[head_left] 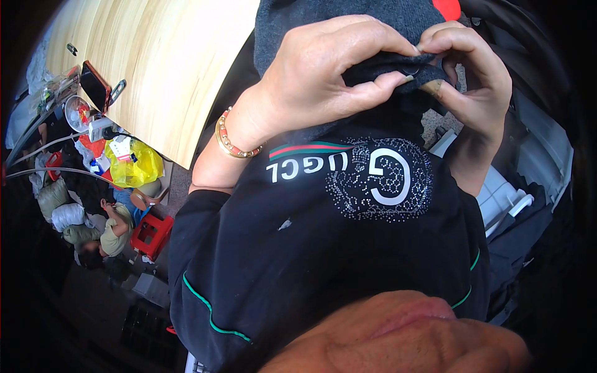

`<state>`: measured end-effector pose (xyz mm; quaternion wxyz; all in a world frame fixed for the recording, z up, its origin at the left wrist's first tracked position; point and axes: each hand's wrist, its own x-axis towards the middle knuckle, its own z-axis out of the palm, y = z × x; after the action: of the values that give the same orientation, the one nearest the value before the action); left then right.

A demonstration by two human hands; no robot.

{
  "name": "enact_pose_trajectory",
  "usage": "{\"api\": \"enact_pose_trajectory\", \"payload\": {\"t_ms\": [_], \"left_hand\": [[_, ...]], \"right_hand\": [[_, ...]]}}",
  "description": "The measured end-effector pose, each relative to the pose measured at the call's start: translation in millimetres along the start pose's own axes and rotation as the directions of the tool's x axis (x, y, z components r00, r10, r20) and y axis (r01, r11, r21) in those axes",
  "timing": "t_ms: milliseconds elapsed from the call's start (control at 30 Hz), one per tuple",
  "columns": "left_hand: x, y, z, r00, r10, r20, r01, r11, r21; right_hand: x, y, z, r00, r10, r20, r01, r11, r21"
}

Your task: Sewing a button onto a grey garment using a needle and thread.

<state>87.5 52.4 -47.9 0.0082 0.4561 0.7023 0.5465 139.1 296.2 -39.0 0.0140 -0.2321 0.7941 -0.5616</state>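
Observation:
A dark charcoal-grey cloth (407, 18) is gathered up between my two hands in front of my chest. My left hand (336, 68), with a gold and reddish bracelet (227, 133) at its wrist, pinches a folded edge of it between thumb and fingers. Against the same fold, close by, my right hand (476, 78) is closed with its thumb and index finger on the cloth. A small round shiny bit, perhaps a button, shows near my left thumb tip. Part of the fold is hidden behind the fingers.
Left is a pale wooden table (168, 56) carrying a phone (95, 86). Beyond its edge are a yellow plastic bag (134, 165), a red stool (152, 236) and another person (115, 227). A red piece (448, 9) lies past the cloth; a pale plastic container (497, 196) stands right.

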Motion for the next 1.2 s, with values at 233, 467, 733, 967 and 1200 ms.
{"api": "enact_pose_trajectory", "payload": {"t_ms": [233,467,733,967,1200], "left_hand": [[0,12,5,0.998,0.06,0.008,-0.059,0.995,-0.084],[-7,25,22,0.972,0.235,-0.029,-0.235,0.972,0.003],[-1,23,19,0.92,0.39,-0.044,-0.386,0.92,0.071],[6,25,1,0.95,0.307,0.059,-0.306,0.875,0.375],[27,20,-36,0.959,-0.16,0.234,0.045,0.902,0.43]], "right_hand": [[-3,-5,1,0.983,-0.18,-0.037,0.182,0.981,0.062],[-25,-30,9,0.954,-0.232,-0.188,0.229,0.973,-0.038],[-32,-30,12,0.916,-0.28,-0.288,0.273,0.96,-0.064],[-17,-25,26,0.89,-0.339,-0.306,0.237,0.915,-0.326],[-45,-1,10,0.876,-0.226,-0.426,0.004,0.886,-0.463]]}}
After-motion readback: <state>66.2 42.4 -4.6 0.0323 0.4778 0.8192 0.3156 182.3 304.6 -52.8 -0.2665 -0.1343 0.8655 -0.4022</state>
